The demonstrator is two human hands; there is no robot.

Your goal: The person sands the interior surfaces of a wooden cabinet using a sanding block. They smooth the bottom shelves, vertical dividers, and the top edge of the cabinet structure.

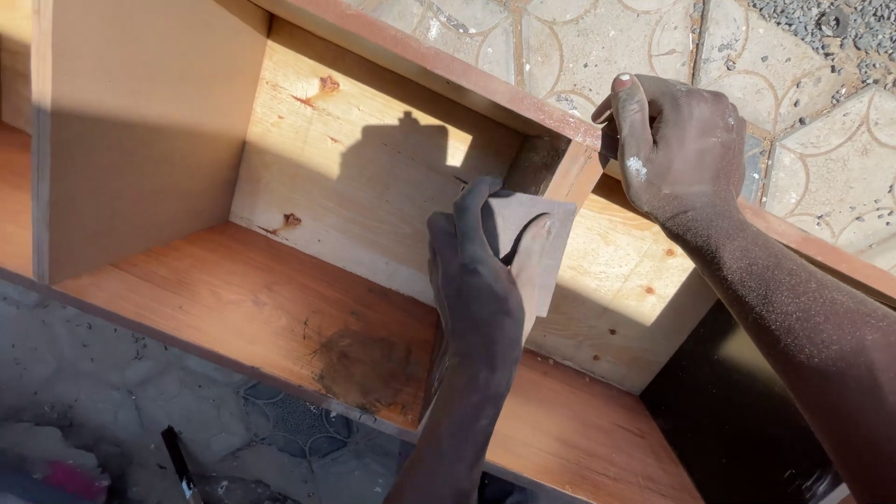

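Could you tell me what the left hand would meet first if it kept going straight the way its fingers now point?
Probably the pale plywood back panel: the left hand, holding a sheet of sandpaper, points up toward it inside the wooden cabinet. Depth is unclear.

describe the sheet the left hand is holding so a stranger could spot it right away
Look inside the open wooden cabinet, against its pale back panel. The left hand presses a small grey-brown square of sandpaper there. It is the only thin, curling sheet among rigid boards.
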